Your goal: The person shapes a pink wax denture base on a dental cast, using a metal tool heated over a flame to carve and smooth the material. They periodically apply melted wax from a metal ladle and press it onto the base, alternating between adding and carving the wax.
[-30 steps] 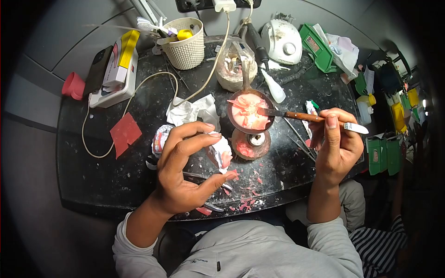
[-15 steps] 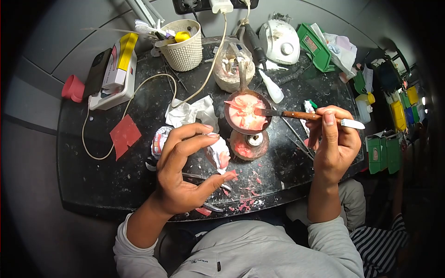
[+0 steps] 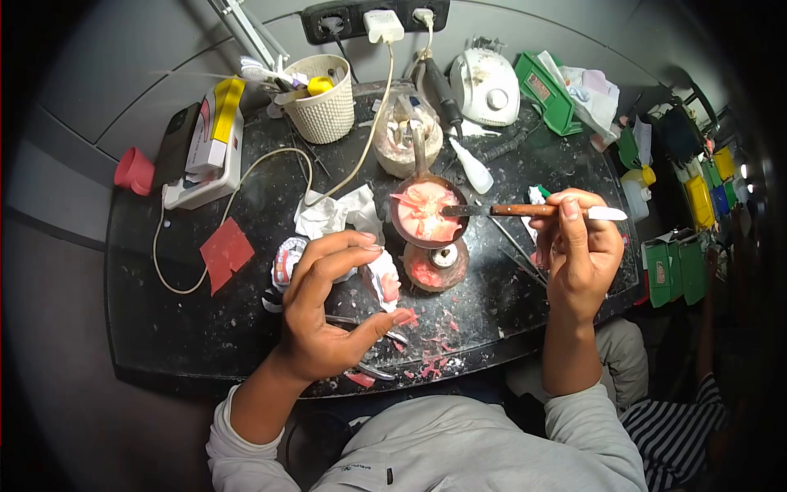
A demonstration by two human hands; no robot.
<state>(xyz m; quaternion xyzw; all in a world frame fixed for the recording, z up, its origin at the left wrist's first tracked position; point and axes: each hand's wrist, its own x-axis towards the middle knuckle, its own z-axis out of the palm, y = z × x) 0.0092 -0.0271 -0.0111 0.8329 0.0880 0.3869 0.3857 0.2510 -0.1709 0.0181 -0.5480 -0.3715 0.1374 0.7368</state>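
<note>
My left hand (image 3: 324, 303) is closed around a white plaster dental cast (image 3: 379, 280) with pink wax on it, held between thumb and fingers above the table. In my right hand (image 3: 584, 258) is a wax knife (image 3: 520, 210) with a wooden handle, pinched between thumb and fingers. Its dark blade reaches into a small metal pan (image 3: 396, 225) of pink wax (image 3: 426, 215); the tip's exact contact is hard to see. Just below the pan stands a glass burner (image 3: 443, 277) with a metal cap. Another dental model (image 3: 287, 261) with pink and white parts sits partly behind my left hand.
A pink wax sheet (image 3: 226, 256) and crumpled tissue (image 3: 336, 215) lie left. Farther back are a woven basket (image 3: 324, 107), glass jar (image 3: 406, 148), white bottle (image 3: 471, 168) and white machine (image 3: 485, 86). Wax scraps litter the front edge. Another person's striped sleeve (image 3: 676, 435) shows at right.
The camera view has shifted, so the table sits slightly lower in it. The knife lies more level across the view, its blade still at the pan. My left hand keeps its hold on the cast.
</note>
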